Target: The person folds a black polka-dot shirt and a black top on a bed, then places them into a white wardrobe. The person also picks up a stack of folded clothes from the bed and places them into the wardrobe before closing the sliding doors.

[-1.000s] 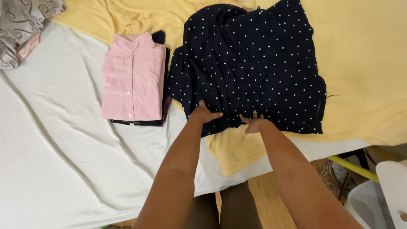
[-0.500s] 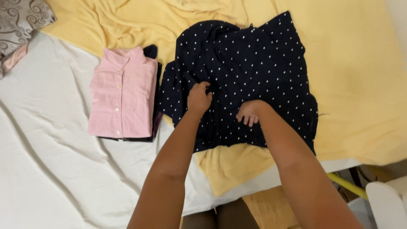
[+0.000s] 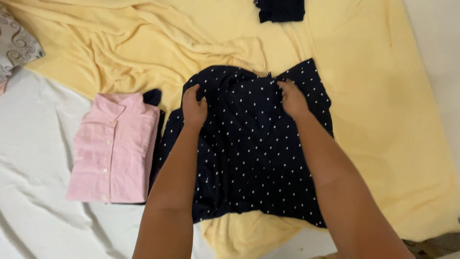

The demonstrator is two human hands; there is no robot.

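A navy garment with white polka dots lies spread on a yellow blanket. My left hand grips the cloth at its upper left, near the far edge. My right hand rests on the upper right part, fingers pressed into the fabric by the collar area. Both forearms stretch across the garment from its near edge. The near hem lies flat over a fold of the yellow blanket.
A folded pink button shirt sits left of the navy garment, on top of a dark folded piece. A white sheet covers the left side. A small dark cloth lies at the far edge. A grey patterned pillow is far left.
Both hands have slid from the garment's near hem up to its far part. The camera has tilted, so everything sits lower in view.
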